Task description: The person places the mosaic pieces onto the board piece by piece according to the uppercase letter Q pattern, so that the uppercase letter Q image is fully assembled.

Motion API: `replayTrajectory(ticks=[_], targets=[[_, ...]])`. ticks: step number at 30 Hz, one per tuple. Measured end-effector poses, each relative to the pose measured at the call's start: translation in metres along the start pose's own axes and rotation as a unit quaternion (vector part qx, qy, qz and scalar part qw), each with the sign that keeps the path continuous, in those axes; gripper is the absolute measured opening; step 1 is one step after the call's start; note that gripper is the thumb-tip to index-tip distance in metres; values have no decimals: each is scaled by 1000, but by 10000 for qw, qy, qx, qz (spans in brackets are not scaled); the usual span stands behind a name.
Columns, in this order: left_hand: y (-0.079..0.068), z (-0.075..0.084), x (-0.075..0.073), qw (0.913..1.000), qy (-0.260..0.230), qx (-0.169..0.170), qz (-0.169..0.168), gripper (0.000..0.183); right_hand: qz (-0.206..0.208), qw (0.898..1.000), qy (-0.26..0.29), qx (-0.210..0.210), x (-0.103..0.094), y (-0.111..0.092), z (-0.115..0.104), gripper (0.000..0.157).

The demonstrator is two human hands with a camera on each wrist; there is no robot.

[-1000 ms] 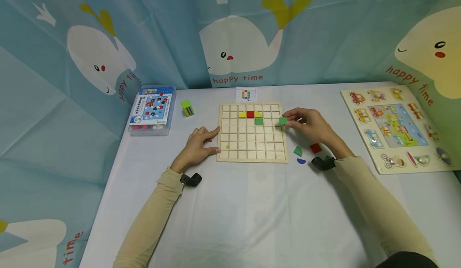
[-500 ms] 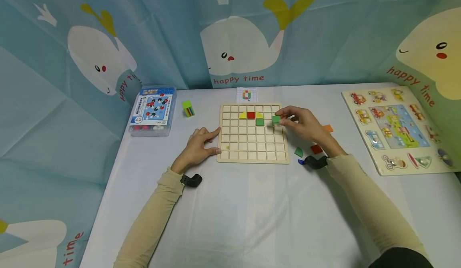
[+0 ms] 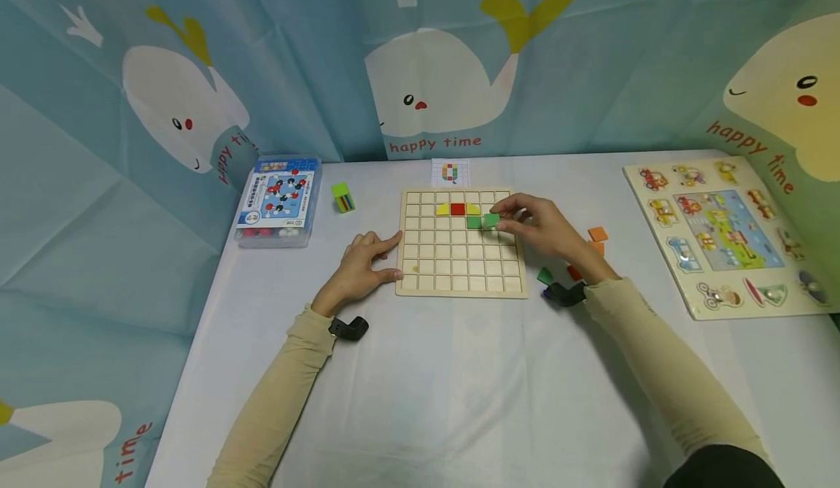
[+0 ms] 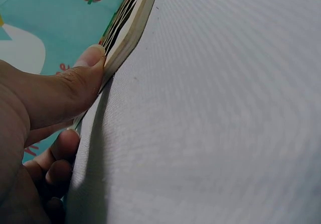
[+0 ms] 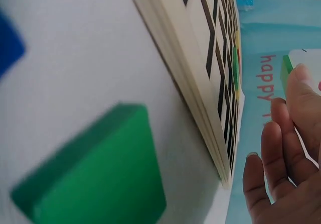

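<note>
Head view, desk [image 3: 420,386]: carrying the grid board [image 3: 459,256], likely centred for reach
left hand [image 3: 362,266]: fingers spread wide against board's left edge, probably steadying it
right hand [image 3: 545,229]: fingers pinching green square [image 3: 491,220]
green square: held over board, near a laid green tile [image 3: 473,222], likely for aligning

A teal curtain [image 3: 295,79] printed with whales and "happy time" fills the top and left of the head view. Left of centre, a clear plastic box [image 3: 278,200] lies near a small green-topped block [image 3: 342,198]. A picture puzzle [image 3: 728,229] lies at the right, on the white tablecloth [image 3: 407,400].
</note>
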State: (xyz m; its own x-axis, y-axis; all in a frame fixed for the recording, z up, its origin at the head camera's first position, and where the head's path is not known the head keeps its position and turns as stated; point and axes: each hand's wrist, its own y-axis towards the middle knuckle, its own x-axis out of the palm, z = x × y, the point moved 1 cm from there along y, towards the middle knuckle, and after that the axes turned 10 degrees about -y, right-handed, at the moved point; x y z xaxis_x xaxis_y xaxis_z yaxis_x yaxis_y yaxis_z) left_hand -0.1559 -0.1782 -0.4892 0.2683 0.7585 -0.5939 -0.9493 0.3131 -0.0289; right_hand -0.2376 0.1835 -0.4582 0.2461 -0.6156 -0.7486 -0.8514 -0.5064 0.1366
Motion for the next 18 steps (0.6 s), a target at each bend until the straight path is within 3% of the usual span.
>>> replayTrajectory(ticks=[18], targets=[[0, 0, 0, 10000, -48, -14, 2, 79, -633, 9976, -188, 220, 17, 11, -9, 29]])
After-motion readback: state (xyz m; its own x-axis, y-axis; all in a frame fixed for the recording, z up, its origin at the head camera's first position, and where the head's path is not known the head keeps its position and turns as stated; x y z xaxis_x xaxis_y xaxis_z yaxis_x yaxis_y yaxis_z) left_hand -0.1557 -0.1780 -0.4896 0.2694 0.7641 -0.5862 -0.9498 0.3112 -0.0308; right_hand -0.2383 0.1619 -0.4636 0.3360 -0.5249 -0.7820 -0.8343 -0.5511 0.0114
